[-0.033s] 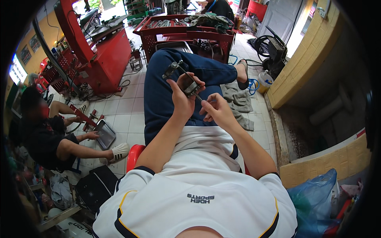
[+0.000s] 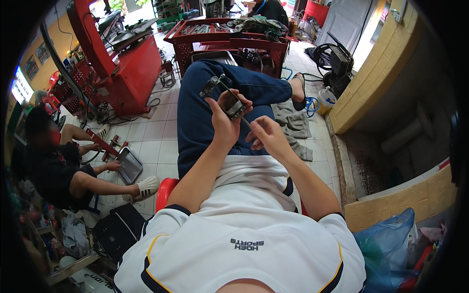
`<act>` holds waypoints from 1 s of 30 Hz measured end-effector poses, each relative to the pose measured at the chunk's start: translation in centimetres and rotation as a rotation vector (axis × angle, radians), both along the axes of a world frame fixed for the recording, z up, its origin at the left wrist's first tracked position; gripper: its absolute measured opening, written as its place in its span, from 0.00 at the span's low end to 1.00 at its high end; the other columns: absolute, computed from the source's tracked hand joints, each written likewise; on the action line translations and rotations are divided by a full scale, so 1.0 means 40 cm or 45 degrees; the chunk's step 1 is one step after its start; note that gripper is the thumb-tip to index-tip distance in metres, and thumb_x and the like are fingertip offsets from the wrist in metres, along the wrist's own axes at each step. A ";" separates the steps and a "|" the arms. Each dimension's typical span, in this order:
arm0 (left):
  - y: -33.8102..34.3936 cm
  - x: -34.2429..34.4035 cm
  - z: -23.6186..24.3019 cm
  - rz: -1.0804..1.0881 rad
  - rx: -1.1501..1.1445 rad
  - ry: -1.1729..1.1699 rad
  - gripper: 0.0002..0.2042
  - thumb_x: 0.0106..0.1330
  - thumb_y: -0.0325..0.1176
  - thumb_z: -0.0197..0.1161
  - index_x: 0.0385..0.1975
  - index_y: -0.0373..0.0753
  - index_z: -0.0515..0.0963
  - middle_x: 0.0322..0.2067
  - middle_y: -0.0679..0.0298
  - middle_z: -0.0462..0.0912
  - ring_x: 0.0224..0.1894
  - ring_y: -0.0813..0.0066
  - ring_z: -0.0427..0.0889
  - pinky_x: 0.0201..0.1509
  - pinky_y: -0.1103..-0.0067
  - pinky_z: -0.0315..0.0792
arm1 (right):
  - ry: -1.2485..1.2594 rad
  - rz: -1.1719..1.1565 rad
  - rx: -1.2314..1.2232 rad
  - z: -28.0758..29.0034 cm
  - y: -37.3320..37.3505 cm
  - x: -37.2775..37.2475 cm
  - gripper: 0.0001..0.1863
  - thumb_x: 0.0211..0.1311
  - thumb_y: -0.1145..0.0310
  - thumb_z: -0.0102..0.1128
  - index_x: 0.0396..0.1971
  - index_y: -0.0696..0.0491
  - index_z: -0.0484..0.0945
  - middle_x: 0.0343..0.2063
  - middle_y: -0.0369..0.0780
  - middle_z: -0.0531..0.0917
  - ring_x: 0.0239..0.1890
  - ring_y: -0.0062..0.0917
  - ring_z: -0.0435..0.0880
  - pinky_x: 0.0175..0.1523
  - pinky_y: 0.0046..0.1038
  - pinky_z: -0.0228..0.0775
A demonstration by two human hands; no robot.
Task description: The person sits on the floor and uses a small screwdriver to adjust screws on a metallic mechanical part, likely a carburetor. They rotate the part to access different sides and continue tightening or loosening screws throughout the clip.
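My left hand [image 2: 226, 122] is wrapped around a dark metal mechanical part [image 2: 235, 108] above my lap. A bracket-like end [image 2: 210, 86] with small bolts sticks out beyond my thumb, joined to the body by a thin dark bar. From the near side of the part a thin silvery rod [image 2: 245, 122] runs toward my right hand [image 2: 266, 133]. The thumb and fingers of that hand are closed on the rod's near end, which they cover. Whether the rod is a separate tool or belongs to the part cannot be made out.
Ahead stands a red tool cart [image 2: 234, 41] with tools and a cloth. To the left, a red machine [image 2: 132, 73] rises beside a seated co-worker [image 2: 58, 161] reaching to a metal tray [image 2: 129, 165]. A grey cloth [image 2: 293, 124] lies right of my legs, near a yellow wall [image 2: 373, 73].
My right hand has shifted very slightly at the rod, its fingertips a little higher. The left hand and the metal part stay in place.
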State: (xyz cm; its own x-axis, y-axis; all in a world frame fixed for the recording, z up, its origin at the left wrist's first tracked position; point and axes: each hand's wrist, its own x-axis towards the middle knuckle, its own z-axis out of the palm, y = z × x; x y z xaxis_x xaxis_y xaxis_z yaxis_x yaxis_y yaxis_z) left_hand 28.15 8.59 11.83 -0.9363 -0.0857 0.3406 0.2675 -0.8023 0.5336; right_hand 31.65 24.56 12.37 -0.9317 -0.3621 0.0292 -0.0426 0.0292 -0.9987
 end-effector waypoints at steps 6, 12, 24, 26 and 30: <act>0.002 -0.002 -0.001 -0.015 0.016 0.007 0.38 0.72 0.69 0.30 0.50 0.37 0.73 0.38 0.58 0.80 0.43 0.63 0.84 0.50 0.68 0.81 | -0.021 0.081 -0.025 -0.017 0.008 -0.012 0.21 0.75 0.52 0.54 0.34 0.57 0.75 0.27 0.40 0.85 0.25 0.17 0.82 0.31 0.17 0.75; -0.001 -0.007 -0.005 0.025 0.026 -0.012 0.38 0.72 0.69 0.31 0.50 0.37 0.73 0.38 0.58 0.80 0.43 0.62 0.85 0.50 0.68 0.81 | 0.260 -0.112 0.041 -0.018 -0.006 -0.002 0.20 0.75 0.54 0.54 0.36 0.59 0.76 0.31 0.40 0.85 0.29 0.17 0.82 0.33 0.20 0.76; -0.004 -0.005 -0.005 0.020 0.007 0.024 0.39 0.72 0.69 0.30 0.50 0.37 0.74 0.37 0.57 0.81 0.43 0.61 0.85 0.50 0.67 0.82 | 0.182 -0.007 0.097 -0.018 0.000 -0.001 0.17 0.72 0.57 0.60 0.41 0.58 0.75 0.31 0.39 0.84 0.29 0.17 0.81 0.33 0.20 0.75; -0.002 -0.004 -0.002 0.037 -0.003 0.024 0.38 0.72 0.69 0.30 0.49 0.37 0.74 0.37 0.58 0.81 0.43 0.62 0.85 0.49 0.67 0.82 | 0.232 -0.051 0.066 -0.024 -0.003 0.000 0.17 0.70 0.58 0.63 0.43 0.58 0.73 0.31 0.38 0.83 0.29 0.17 0.82 0.32 0.20 0.75; -0.004 -0.001 0.001 0.031 -0.021 0.034 0.37 0.72 0.69 0.29 0.48 0.38 0.73 0.36 0.59 0.81 0.42 0.64 0.85 0.48 0.69 0.82 | 0.090 0.009 0.036 0.004 -0.009 0.008 0.17 0.70 0.58 0.63 0.42 0.57 0.73 0.30 0.38 0.83 0.28 0.16 0.82 0.30 0.18 0.74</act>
